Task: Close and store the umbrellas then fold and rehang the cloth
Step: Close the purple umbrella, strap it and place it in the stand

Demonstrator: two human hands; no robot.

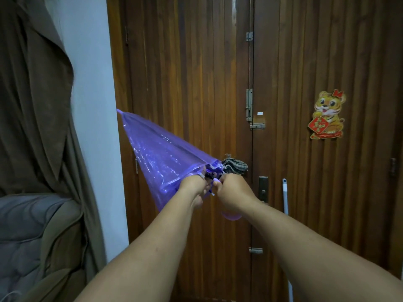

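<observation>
Both hands closed on the open end of a translucent purple plastic umbrella (pixel 161 153), in front of the chest. Left hand (pixel 193 185) wrapped around the gathered canopy edge and rib ends, fingers curled under, grip tight. Right hand (pixel 234 191) fisted just beside it, almost touching, thumb and fingers pinched at the ribs; a rounded purple handle end (pixel 231 216) showing below this fist. Canopy collapsed into a loose cone, not yet wrapped flat, pointing up and to the left, its tip (pixel 118 111) near the edge of a pale white wall strip (pixel 91 83). Shiny creases and highlights across the plastic.

Directly behind the hands, a bunched checked cloth in grey, black and white (pixel 235 165) hanging on the dark brown ribbed wooden double door (pixel 196 73), at about handle height; what holds it hidden by the hands. Metal slide bolts (pixel 249 105) along the seam between the two door leaves, a dark lock plate (pixel 263 188) below them. A thin white pole with a grey cap (pixel 285 197) leaning against the right leaf.

Higher on the right leaf, a cartoon tiger sticker in gold and orange (pixel 328 114) holding a red diamond sign with gold characters, too small to read. A small white label (pixel 260 113) beside the bolt, blank or illegible.

Far left, a brown draped curtain (pixel 39 94) above a grey quilted cushion (pixel 26 225).
</observation>
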